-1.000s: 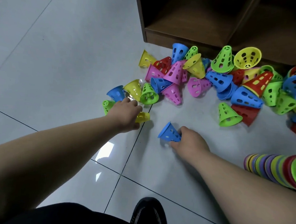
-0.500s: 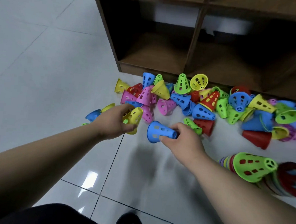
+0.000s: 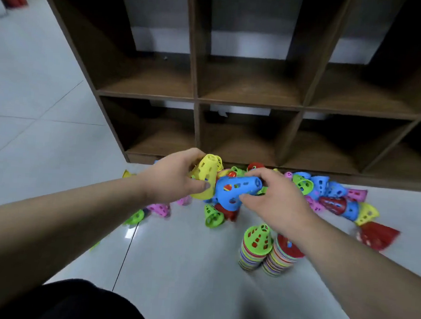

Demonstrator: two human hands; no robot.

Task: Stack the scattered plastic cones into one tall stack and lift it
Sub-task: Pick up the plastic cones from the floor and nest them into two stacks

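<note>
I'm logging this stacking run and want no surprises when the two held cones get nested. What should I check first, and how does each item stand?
1. Left hand grips the yellow cone: ok.
2. Right hand grips the blue cone: ok.
3. Both cones held above the loose pile on the floor: ok.
4. Cones lined up for nesting: not ok; the yellow cone's narrow end points up, the blue cone lies sideways.
5. Blue cone hollow inside: cannot tell; red shows through its holes.
6. Green-topped stack and red-topped stack upright on the floor: ok.
</note>
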